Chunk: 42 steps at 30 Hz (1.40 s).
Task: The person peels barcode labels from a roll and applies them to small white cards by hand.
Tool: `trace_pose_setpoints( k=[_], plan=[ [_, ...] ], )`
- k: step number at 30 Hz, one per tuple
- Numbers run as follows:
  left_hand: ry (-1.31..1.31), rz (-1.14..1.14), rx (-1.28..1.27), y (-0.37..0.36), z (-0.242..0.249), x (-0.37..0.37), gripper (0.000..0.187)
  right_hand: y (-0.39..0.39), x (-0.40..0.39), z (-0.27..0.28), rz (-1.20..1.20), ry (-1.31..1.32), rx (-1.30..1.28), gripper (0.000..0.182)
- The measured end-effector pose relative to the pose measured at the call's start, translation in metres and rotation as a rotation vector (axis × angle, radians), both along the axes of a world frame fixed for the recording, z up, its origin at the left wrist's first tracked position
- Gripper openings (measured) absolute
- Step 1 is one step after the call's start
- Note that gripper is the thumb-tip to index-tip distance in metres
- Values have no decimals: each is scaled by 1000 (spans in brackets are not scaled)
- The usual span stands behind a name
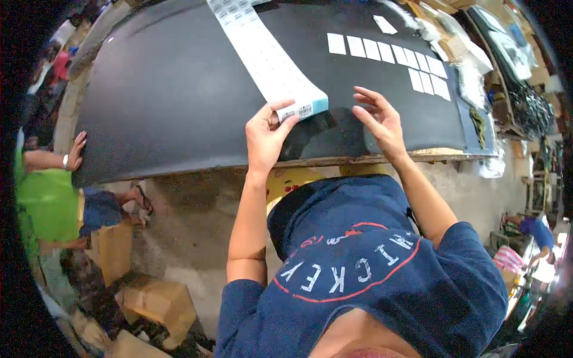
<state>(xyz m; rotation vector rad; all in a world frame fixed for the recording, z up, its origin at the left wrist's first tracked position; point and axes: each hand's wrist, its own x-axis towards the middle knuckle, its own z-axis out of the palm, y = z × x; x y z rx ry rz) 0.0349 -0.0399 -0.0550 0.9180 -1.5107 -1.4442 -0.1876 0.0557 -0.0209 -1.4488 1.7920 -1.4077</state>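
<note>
Pinching one strip (270, 62), left hand (266, 132), three cards (425, 83) in near row

The counter (167, 107) leaves passage left of centre; the label strip (268, 62) bars upper centre, white cards (371, 50) upper right, a co-worker's hand (76, 153) far left

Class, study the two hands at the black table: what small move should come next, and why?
Probably the right hand should move in and pinch the white strip by its light-blue patch: that hand is open and apart from the strip, while the left hand holds it near the patch.
</note>
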Motion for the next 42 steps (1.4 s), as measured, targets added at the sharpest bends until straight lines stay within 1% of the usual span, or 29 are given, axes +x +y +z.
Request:
trace_pose_setpoints(
  k=[2, 3, 4, 6, 7, 8, 9, 10, 12, 13, 16, 18, 21, 23, 24, 26, 27, 29, 30, 32, 33, 34, 36, 40, 42],
  plan=[
    [120, -13, 65, 3, 12, -4, 32, -15, 10, 2, 202, -244, 24, 51],
    [111, 3, 49, 6, 16, -6, 32, -23, 14, 3, 255, -315, 32, 57],
    [141, -6, 49, 8, 21, -9, 32, -30, 15, 3, 330, -332, 20, 62],
    [152, -1, 36, 14, 28, -12, 33, -44, 16, -1, 463, -467, 29, 58],
    [120, 14, 36, 16, 30, -13, 34, -49, 17, -3, 481, -480, 13, 58],
    [89, 27, 34, 16, 32, -15, 35, -55, 18, -3, 517, -507, -2, 52],
    [158, 15, 28, 17, 34, -16, 35, -59, 19, -2, 550, -532, -16, 47],
    [144, 19, 14, 19, 35, -19, 35, -61, 19, -1, 558, -543, -31, 47],
    [183, 16, -21, 22, 37, -23, 34, -61, 20, 7, 527, -454, -35, 36],
    [99, 22, -29, 21, 37, -22, 31, -58, 21, 10, 496, -407, -44, 32],
    [56, 55, -65, 13, 35, -24, 27, -65, 17, 5, 539, -415, -19, 31],
    [79, 64, -76, 8, 38, -26, 24, -69, 14, 6, 559, -401, -36, 29],
    [38, 73, -44, 3, 40, -29, 22, -74, 8, 4, 558, -450, 38, 24],
    [80, 99, -70, 0, 41, -35, 22, -80, 2, 1, 468, -251, 15, 19],
    [71, 103, -71, -2, 40, -37, 22, -82, 1, -2, 472, -260, 13, 19],
    [75, 127, -62, -8, 38, -39, 18, -87, 2, -5, 335, -73, -113, 15],
    [67, 131, -62, -10, 40, -39, 18, -88, 2, -5, 339, -80, -114, 15],
    [20, 93, -60, -14, 45, -39, 17, -90, 2, -2, 248, 126, -322, 15],
    [14, 96, -55, -16, 47, -40, 17, -92, 1, -2, 250, 119, -318, 15],
    [77, 68, -11, -21, 50, -42, 15, -100, -4, -2, 394, -42, -256, 13],
    [72, 72, -9, -23, 51, -43, 15, -104, -7, 0, 459, -99, -201, 12],
    [41, 79, 15, -25, 51, -44, 15, -107, -10, 1, 464, -106, -201, 12],
    [-2, 98, 45, -30, 50, -42, 15, -111, -10, 1, 541, -225, -120, 11],
    [15, 101, 22, -35, 53, -47, 14, -114, -13, 5, 560, -309, -80, 12],
    [9, 96, 23, -36, 54, -49, 14, -114, -13, 4, 555, -311, -100, 12]
  ],
)
